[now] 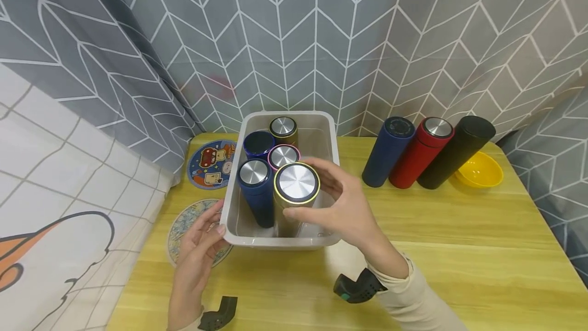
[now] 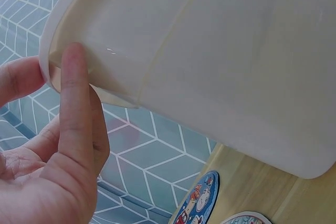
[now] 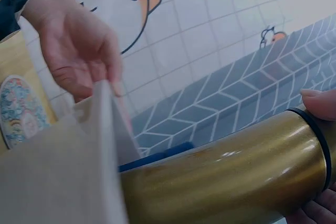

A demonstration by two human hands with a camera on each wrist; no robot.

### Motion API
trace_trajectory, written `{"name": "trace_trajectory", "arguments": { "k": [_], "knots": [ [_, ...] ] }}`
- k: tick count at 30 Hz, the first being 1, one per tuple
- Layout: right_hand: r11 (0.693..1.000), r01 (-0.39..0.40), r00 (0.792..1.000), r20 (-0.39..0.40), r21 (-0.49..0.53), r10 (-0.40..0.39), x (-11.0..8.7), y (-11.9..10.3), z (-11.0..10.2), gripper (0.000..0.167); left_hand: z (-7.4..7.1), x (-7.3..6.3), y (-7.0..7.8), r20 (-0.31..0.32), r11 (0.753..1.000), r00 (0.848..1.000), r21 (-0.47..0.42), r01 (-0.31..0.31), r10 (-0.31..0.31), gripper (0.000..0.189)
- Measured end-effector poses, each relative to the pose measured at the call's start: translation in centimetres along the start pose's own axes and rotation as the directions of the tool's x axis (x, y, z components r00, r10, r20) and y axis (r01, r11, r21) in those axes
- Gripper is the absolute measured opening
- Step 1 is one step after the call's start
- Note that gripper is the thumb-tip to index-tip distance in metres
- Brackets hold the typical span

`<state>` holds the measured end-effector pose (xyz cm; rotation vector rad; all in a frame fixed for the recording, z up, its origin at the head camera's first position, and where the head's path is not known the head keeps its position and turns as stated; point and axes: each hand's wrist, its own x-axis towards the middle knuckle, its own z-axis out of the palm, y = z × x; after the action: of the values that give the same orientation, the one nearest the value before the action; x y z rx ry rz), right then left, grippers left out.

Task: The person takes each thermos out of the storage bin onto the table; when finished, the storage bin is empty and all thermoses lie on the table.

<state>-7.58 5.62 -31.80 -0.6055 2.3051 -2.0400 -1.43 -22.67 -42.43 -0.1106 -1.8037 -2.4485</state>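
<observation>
A light grey plastic bin [image 1: 285, 242] stands on the wooden table with several thermos flasks upright inside. My left hand [image 1: 195, 254] pinches the rim at its near left corner, thumb on top and fingers against the outer wall. With thumb and fingers around its upper part, my right hand [image 1: 351, 208] holds a gold thermos flask [image 3: 231, 169] whose lower part is inside the bin. Beside it in the bin are a blue flask [image 1: 259, 201], a flask with a pink-ringed lid [image 1: 283, 156], a purple-ringed dark-lidded flask [image 1: 259, 143] and another gold flask [image 1: 291, 139] at the back.
Right of the bin stand a blue flask [image 1: 388, 152], a red flask [image 1: 419, 157] and a black flask [image 1: 452, 155], with a yellow bowl [image 1: 481, 170] beside them. Two round patterned mats [image 1: 211, 165] lie at the left. A patterned curtain [image 1: 294, 40] hangs behind the table.
</observation>
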Motion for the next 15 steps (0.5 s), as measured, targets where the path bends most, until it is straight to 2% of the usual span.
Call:
{"name": "trace_trajectory", "arguments": {
  "k": [6,15],
  "knots": [
    [0.996,0.089,0.995,-0.044,-0.024,-0.090,0.0,-1.7,-0.6,0.075,0.0,0.1,-0.1,0.005,1.000,1.000,-0.006,0.004,-0.004,0.048],
    [0.984,0.176,0.980,-0.098,0.023,-0.173,0.0,-4.0,-1.4,0.081,0.1,0.0,0.0,-0.032,1.000,0.999,0.007,0.022,-0.022,0.048]
  ]
}}
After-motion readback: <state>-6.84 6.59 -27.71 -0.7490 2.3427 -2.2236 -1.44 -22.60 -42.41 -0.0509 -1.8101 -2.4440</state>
